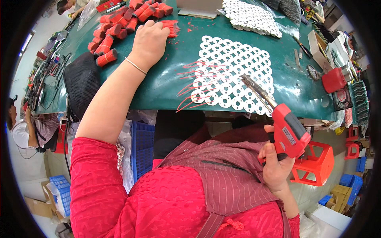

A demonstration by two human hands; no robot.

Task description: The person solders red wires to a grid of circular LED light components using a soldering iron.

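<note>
My left hand (pixel 150 41) reaches far across the green table (pixel 166 85) and rests on a loose bunch of thin red wires (pixel 171 27), fingers curled over it. Beside it lie several bundled red wire packs (pixel 113 29). My right hand (pixel 274 166) grips the handle of a red soldering gun (pixel 287 133) near my chest; its metal tip (pixel 254 87) points up over a sheet of white round discs (pixel 234 71). A few discs at the sheet's left have red wires (pixel 192 85) attached.
A second pile of white discs (pixel 250 16) lies at the far edge. A black mesh pad (pixel 81 81) sits left. A red stool (pixel 315 162) and blue crates (pixel 141 148) stand below the table. Other people work at left and far left.
</note>
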